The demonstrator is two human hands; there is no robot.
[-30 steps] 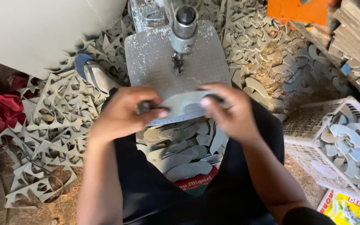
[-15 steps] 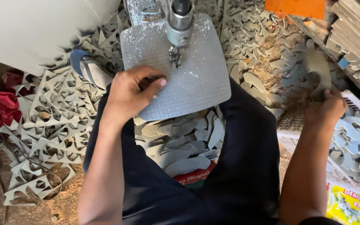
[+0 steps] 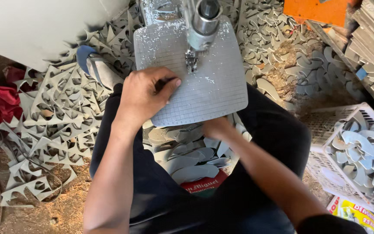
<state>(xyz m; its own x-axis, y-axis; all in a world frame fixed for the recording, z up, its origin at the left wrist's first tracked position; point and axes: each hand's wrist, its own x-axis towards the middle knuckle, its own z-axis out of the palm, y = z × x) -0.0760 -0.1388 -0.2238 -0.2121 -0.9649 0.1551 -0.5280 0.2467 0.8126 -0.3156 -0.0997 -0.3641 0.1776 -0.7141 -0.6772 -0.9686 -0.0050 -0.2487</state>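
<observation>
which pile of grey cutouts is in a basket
The pile on the right, in the white plastic basket; the cutouts between the knees and behind the table lie loose.

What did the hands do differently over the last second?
The grey cut piece both hands held on the grey machine table is gone. The right hand carried it out towards the white crate, then came back down to the pile of blanks under the table. The left hand stayed on the table.
</observation>
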